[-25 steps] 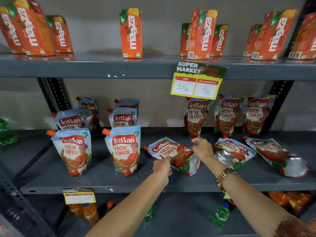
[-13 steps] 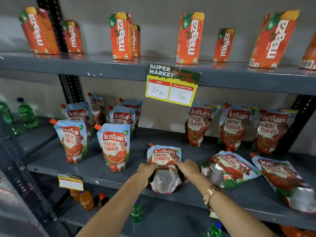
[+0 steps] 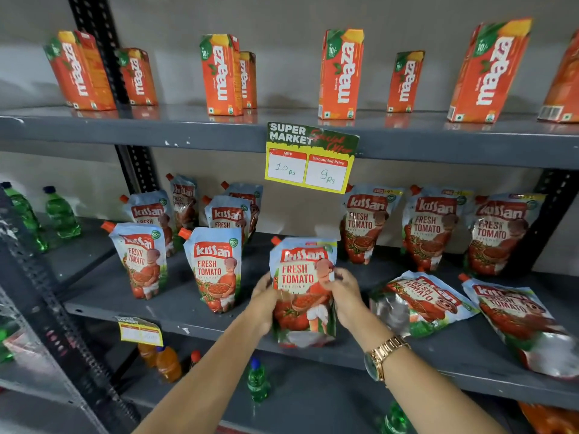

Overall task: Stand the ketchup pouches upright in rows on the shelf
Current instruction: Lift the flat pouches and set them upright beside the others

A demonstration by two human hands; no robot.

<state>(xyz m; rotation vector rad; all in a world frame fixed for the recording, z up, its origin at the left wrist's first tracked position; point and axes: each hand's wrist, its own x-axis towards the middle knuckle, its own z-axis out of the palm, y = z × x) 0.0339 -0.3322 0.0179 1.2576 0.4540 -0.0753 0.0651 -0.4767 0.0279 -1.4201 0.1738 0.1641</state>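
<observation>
A ketchup pouch [image 3: 302, 277] stands upright near the front edge of the grey middle shelf [image 3: 175, 311]. My left hand [image 3: 266, 303] grips its left side and my right hand [image 3: 344, 296] its right side. Left of it, several pouches stand in two rows, the nearest being a front pouch [image 3: 214, 269] and another [image 3: 141, 260]. Three pouches lean upright at the back right, one of them [image 3: 365, 223] just behind the held one. Two pouches lie flat on the right: one [image 3: 419, 303] beside my right hand and one [image 3: 520, 324] further right.
A yellow price sign [image 3: 310, 158] hangs from the upper shelf, which carries orange juice cartons [image 3: 340, 73]. Green bottles [image 3: 61, 213] stand at the left. The lower shelf holds orange bottles [image 3: 167, 363] and green bottles [image 3: 257, 382]. A black upright post [image 3: 545, 214] is at the right.
The pouch lay flat on the shelf a second ago. Both hands have taken hold of it and tipped it up until it stands. The camera has shifted right and closer.
</observation>
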